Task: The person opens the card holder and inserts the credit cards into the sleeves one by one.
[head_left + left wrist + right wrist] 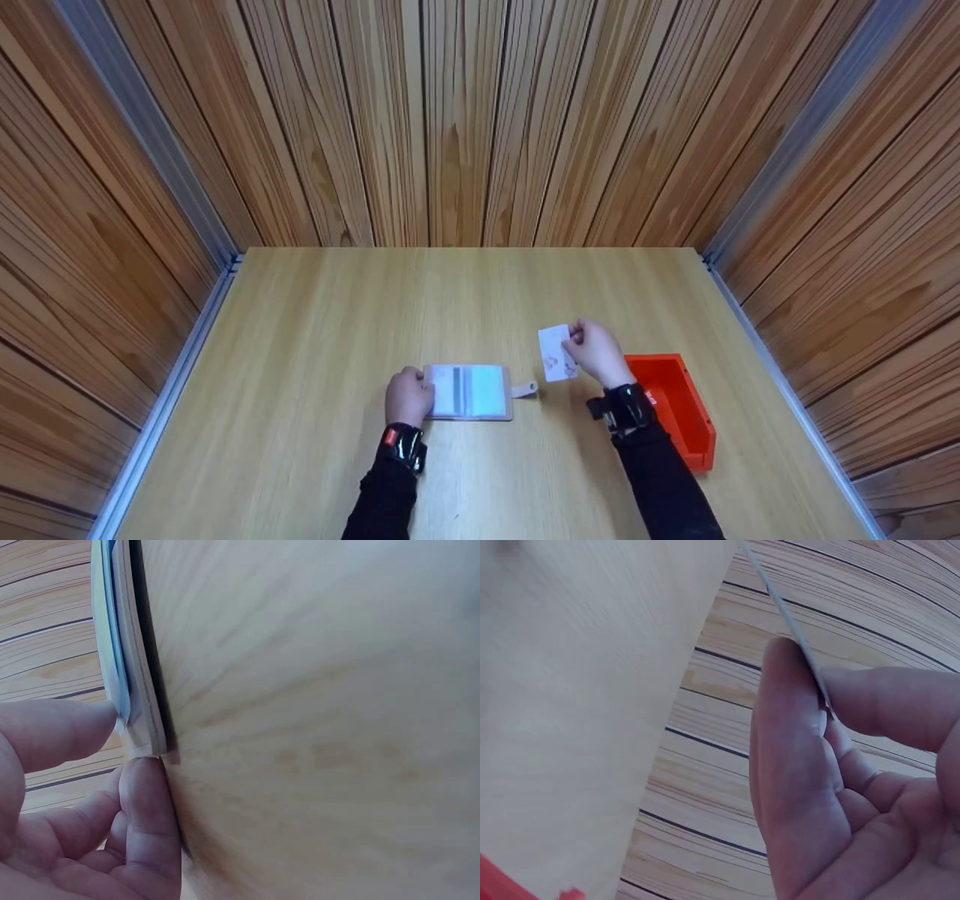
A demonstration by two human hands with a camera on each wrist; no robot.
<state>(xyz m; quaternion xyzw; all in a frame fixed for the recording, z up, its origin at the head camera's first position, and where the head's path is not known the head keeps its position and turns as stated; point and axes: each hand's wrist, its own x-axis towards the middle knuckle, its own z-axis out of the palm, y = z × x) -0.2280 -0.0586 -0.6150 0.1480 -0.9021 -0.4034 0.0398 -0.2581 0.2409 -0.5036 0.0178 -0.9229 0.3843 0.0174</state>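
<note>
An open card holder (484,391) with clear plastic sleeves lies on the table, its strap (524,390) with a snap sticking out to the right. My left hand (409,397) grips its left edge. In the left wrist view, the thumb (67,731) presses on the sleeves (110,637) while a bent finger sits against the cover's edge (150,701). My right hand (598,352) pinches a white card (555,351) with a small printed pattern, held to the right of the holder. From the right wrist, that card appears edge-on between thumb and fingers.
A red plastic bin (697,409) stands on the table at the right, partly behind my right forearm. Wood-plank walls (465,127) rise at the back and both sides of the light wooden table (337,307), with metal rails along its side edges.
</note>
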